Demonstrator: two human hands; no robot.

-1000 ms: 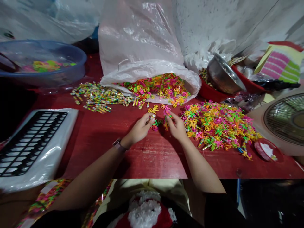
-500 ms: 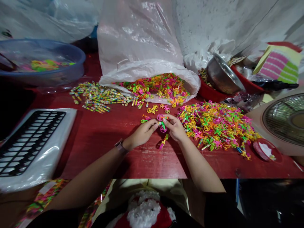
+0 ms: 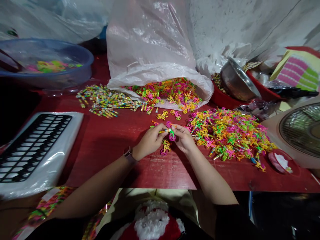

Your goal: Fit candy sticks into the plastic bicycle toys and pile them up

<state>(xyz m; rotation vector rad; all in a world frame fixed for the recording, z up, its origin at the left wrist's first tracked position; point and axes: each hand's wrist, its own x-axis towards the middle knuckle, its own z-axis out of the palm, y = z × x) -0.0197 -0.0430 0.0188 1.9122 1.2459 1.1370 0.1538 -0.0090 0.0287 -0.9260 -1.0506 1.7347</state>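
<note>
My left hand point(image 3: 149, 141) and my right hand point(image 3: 183, 138) meet over the red table point(image 3: 105, 140), fingers pinched together on a small pink and green plastic bicycle toy point(image 3: 171, 133) and a thin wrapped stick. A yellow and pink toy bicycle point(image 3: 165, 148) lies on the table just below my fingers. A big heap of neon plastic bicycles point(image 3: 225, 133) spreads to the right of my right hand. More of them spill from a clear plastic bag point(image 3: 160, 60) behind. A pile of colourful wrapped sticks point(image 3: 107, 101) lies at the back left.
A black grid in plastic wrap point(image 3: 32, 150) lies at the left. A blue basin point(image 3: 47, 66) stands at the back left. A steel bowl point(image 3: 236, 81) in a red basin, a fan point(image 3: 300, 128) and a small red lid point(image 3: 280, 161) are at the right.
My hands drew a little nearer to me and closed together on a toy bicycle. A yellow and pink bicycle now lies below my fingers.
</note>
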